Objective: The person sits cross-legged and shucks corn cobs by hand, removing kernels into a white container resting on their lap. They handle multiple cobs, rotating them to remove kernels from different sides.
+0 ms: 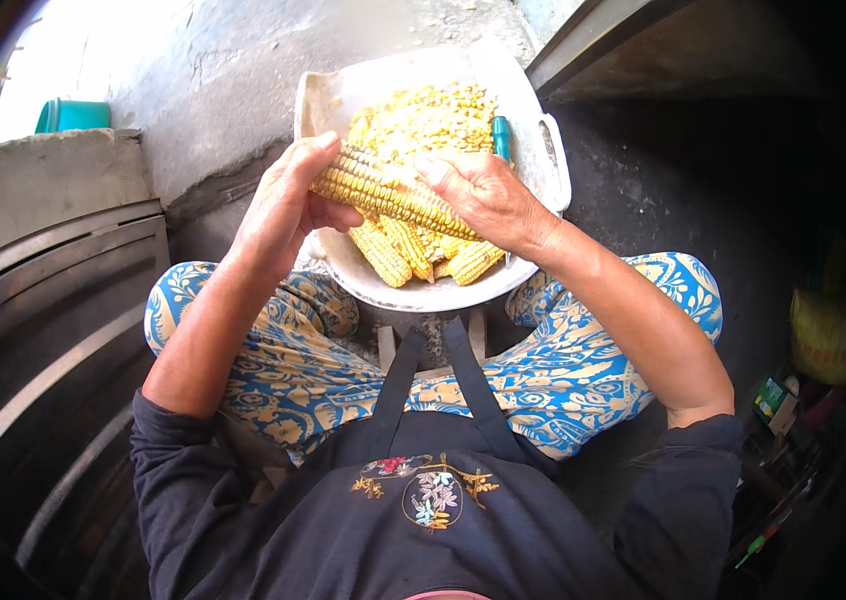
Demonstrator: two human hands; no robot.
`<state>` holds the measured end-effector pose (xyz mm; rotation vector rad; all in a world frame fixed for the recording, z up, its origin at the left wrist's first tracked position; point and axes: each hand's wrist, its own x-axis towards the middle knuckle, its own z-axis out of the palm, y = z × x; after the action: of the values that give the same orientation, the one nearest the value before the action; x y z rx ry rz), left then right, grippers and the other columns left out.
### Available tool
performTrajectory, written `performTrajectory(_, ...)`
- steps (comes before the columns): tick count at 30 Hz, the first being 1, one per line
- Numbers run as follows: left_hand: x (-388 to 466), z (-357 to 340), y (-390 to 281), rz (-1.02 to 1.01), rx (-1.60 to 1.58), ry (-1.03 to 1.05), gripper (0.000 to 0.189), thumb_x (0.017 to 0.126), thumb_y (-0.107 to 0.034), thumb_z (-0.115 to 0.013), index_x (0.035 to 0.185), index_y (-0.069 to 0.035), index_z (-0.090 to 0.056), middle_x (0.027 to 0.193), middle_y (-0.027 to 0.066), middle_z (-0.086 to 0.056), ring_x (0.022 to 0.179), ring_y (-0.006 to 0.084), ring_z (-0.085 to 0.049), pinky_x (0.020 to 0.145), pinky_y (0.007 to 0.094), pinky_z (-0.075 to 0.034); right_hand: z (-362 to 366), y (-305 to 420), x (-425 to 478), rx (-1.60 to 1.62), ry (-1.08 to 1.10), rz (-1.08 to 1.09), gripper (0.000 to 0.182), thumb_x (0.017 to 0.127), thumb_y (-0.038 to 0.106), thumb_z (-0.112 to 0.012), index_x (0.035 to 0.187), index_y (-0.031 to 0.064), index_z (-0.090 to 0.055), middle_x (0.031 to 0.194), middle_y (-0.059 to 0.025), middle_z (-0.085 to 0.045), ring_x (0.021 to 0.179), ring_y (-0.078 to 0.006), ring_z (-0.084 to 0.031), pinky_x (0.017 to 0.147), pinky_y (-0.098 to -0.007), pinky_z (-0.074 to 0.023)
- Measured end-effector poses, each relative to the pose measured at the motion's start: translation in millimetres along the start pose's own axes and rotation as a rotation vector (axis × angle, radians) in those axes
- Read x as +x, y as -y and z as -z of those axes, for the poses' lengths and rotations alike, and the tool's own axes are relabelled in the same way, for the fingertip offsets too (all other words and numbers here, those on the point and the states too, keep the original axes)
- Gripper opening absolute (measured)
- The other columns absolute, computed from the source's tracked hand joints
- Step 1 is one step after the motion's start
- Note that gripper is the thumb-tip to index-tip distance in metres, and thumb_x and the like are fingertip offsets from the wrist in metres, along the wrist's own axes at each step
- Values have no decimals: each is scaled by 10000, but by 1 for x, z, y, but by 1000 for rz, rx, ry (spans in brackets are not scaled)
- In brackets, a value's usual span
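Observation:
An ear of dried yellow corn [385,191] lies across both hands above a white plastic basin [363,289]. My left hand [291,187] grips the ear's left end, thumb on top and fingers beneath. Over the right part of the ear, my right hand [486,195] holds it with the thumb pressed on the kernels. Loose corn kernels [430,112] fill the far part of the basin. Several whole ears [381,251] rest at its near side. A teal tool handle [501,137] leans at the basin's right; the rest of that tool is mostly hidden by the right hand.
Crossed legs in patterned trousers flank the basin's near side. A teal container [74,116] stands on a low concrete wall [40,172] at the upper left, above slatted boards [55,300]. A yellow bag [822,337] and a green box [772,401] are in the dark right side.

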<state>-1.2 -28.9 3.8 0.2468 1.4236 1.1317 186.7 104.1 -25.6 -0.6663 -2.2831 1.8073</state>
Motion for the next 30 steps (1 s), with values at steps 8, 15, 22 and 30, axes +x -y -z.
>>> performTrajectory(8, -6, -15, -2, -123, 122, 5, 474, 907, -408, -539, 1162, -10, -503, 952, 93, -603, 648, 171, -642, 638, 237, -513, -8, 19, 0, -66, 20, -28, 450, 907, 453, -513, 986, 24, -623, 866, -204, -636, 872, -320, -639, 742, -391, -486)
performTrajectory(15, -7, -14, -1, -96, 121, 23, 496, 904, -419, -532, 1189, -15, -493, 973, 97, -589, 659, 184, -646, 663, 262, -513, 0, 10, 1, -26, 89, -38, 432, 936, 413, -466, 1057, 28, -618, 839, -198, -638, 817, -298, -640, 726, -374, -483)
performTrajectory(22, -2, -2, 2, -52, -135, 205, 441, 906, -344, -525, 1193, -11, -489, 1017, 110, -625, 763, 180, -655, 691, 267, -494, -2, -1, 4, 148, 44, -41, 491, 947, 443, -422, 1038, -6, -597, 886, -160, -643, 837, -278, -625, 752, -374, -475)
performTrajectory(30, -3, -4, -2, -36, -62, 173, 428, 911, -298, -541, 1220, -10, -466, 980, 94, -604, 760, 162, -653, 686, 258, -490, -1, 19, 2, -31, 103, -90, 653, 851, 576, -524, 1139, -11, -531, 987, -230, -623, 951, -333, -610, 812, -400, -464)
